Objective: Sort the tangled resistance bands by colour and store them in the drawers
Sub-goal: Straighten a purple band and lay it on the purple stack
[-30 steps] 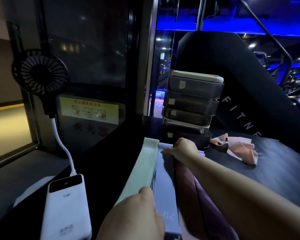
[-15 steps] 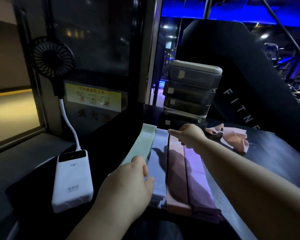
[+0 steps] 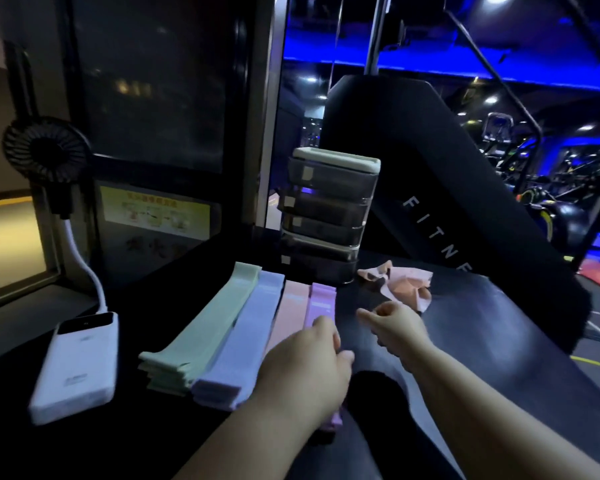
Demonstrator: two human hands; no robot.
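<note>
Left grip [image 3: 305, 372] over flat matte purple band [image 3: 323, 303], hold unclear; right grip [image 3: 395, 327] loosely curled, empty.

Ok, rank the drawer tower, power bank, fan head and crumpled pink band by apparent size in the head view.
1. drawer tower
2. power bank, though it lies nearer the camera
3. fan head
4. crumpled pink band

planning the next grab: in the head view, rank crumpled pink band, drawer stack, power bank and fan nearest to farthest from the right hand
1. crumpled pink band, just beyond the right hand
2. drawer stack, farther back, leftward
3. power bank, far left
4. fan, raised behind the power bank
</note>
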